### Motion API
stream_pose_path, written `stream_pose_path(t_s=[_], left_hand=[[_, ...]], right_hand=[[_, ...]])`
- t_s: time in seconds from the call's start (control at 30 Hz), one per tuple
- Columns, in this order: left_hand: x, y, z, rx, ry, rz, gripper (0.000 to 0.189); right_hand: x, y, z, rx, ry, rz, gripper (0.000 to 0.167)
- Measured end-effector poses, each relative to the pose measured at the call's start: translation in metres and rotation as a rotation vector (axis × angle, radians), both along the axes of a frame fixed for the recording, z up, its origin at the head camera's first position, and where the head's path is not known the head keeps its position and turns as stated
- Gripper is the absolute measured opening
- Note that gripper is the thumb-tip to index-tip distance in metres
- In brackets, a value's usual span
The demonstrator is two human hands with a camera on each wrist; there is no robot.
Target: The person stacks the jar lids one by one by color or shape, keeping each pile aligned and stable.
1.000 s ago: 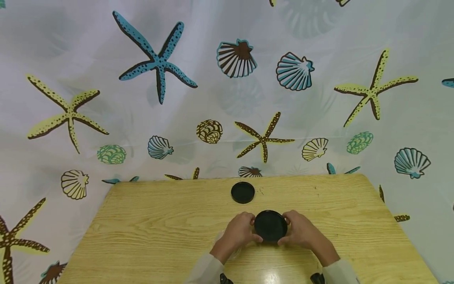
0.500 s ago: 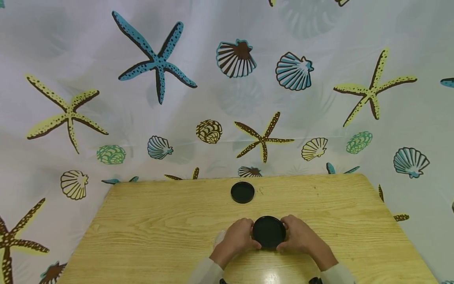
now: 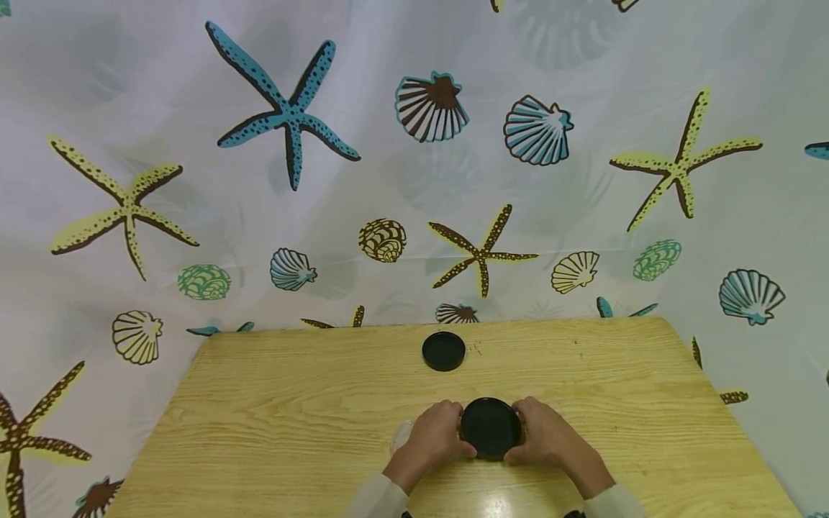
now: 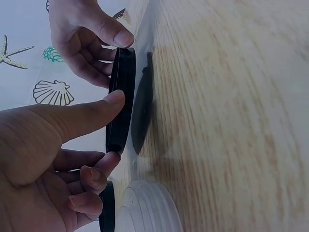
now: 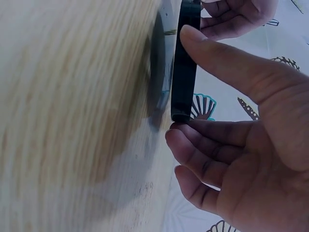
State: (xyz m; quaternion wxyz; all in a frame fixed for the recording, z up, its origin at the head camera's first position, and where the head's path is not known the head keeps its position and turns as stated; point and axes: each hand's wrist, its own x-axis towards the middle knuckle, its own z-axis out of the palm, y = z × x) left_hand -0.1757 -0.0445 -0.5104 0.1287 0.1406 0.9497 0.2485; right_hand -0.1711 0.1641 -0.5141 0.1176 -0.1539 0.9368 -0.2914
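A round black lid (image 3: 490,429) with a raised rim is held level between both hands, a little above its shadow on the tabletop. My left hand (image 3: 438,432) grips its left edge; in the left wrist view the thumb lies on the rim and a fingertip meets the edge below. On the opposite side my right hand (image 3: 549,437) pinches the rim, thumb and fingers spread along it, as the right wrist view also shows. A clear ribbed plastic container (image 4: 147,208) stands by my left hand, mostly hidden behind it in the head view.
Farther back on the wooden table (image 3: 291,403) lies a second, smaller-looking black disc (image 3: 443,351). Behind the table's far edge hangs a white curtain (image 3: 363,187) printed with starfish and shells.
Both hands have drawn the black lid toward the person and slightly left, mostly in the first half second. The farther disc has stayed in place.
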Motion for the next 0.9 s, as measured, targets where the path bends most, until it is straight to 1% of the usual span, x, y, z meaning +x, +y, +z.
stream_pose_path(t_s=[0.2,0.33,0.5,0.67,0.9], left_hand=[[0.002,-0.0013,-0.0017,-0.003,0.017,-0.003,0.046],[0.0046,-0.0018,-0.003,-0.023,0.021,-0.01,0.047],[0.0062,-0.0015,-0.0036,-0.044,0.038,-0.013,0.05],[0.0068,-0.001,-0.005,-0.065,0.058,-0.012,0.052],[0.0066,-0.0021,-0.008,-0.061,0.073,-0.014,0.053]], right_hand=[[0.0012,-0.0024,-0.0023,0.024,0.021,0.01,0.071],[0.0022,-0.0046,-0.0037,0.045,0.02,0.02,0.071],[0.0036,-0.007,-0.005,0.082,0.01,0.003,0.072],[0.005,-0.0092,-0.0069,0.126,0.023,-0.013,0.075],[0.0068,-0.009,-0.0087,0.151,0.031,-0.029,0.078]])
